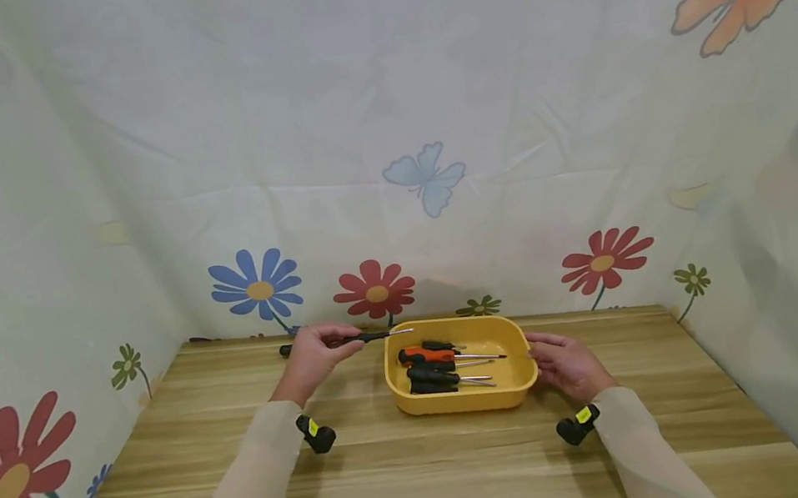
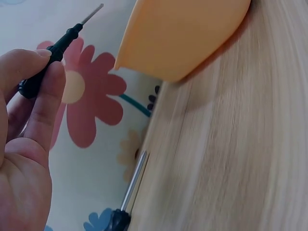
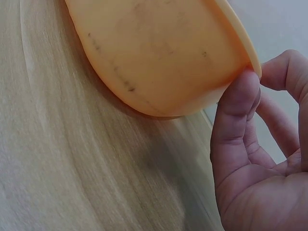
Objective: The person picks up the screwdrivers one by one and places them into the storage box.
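Note:
My left hand (image 1: 313,359) pinches a small black-handled screwdriver (image 2: 60,48) between thumb and fingers. Its thin shank points right, over the left rim of the yellow plastic bin (image 1: 457,402) in the head view. Inside the bin lie several screwdrivers, among them an orange-and-black one (image 1: 424,355) and black-handled ones (image 1: 431,376). At the bin's right end, my right hand (image 1: 569,363) pinches the rim between thumb and fingers, seen close in the right wrist view. Another black-handled screwdriver (image 2: 120,219) lies on the table beyond my left hand, its shank partly hidden in the head view.
A wood-grain table (image 1: 429,480) carries the bin near its back edge. Behind and on both sides hangs a pale curtain (image 1: 277,130) printed with flowers and butterflies. Each wrist wears a small black camera, one of them on the left sleeve (image 1: 248,479).

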`<control>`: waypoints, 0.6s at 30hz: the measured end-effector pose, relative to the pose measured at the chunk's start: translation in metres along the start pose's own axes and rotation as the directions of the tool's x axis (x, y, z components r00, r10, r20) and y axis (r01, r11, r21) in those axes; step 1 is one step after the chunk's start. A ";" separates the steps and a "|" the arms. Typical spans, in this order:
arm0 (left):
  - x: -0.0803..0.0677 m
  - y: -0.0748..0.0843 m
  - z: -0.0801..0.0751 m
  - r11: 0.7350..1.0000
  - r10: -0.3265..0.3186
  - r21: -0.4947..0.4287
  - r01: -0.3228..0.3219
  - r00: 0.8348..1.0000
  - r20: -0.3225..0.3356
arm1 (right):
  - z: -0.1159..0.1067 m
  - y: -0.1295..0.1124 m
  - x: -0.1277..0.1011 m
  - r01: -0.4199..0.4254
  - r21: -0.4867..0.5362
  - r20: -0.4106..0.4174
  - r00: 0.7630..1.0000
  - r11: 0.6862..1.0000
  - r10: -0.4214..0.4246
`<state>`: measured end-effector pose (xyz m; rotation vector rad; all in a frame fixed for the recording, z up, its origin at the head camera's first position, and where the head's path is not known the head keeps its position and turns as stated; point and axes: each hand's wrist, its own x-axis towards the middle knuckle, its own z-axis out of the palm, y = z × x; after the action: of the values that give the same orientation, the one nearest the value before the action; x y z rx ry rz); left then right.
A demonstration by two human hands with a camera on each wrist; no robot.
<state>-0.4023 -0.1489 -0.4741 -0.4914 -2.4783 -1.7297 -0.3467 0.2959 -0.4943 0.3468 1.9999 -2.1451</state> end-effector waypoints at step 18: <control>0.008 0.018 0.041 0.998 -0.049 0.033 0.046 0.995 0.090 | 0.000 -0.001 -0.002 0.003 -0.015 0.008 1.000 1.000 -0.003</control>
<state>-0.3994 -0.1039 -0.4704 -0.5239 -2.5949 -1.7207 -0.3450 0.2959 -0.4923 0.3336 2.0123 -2.1287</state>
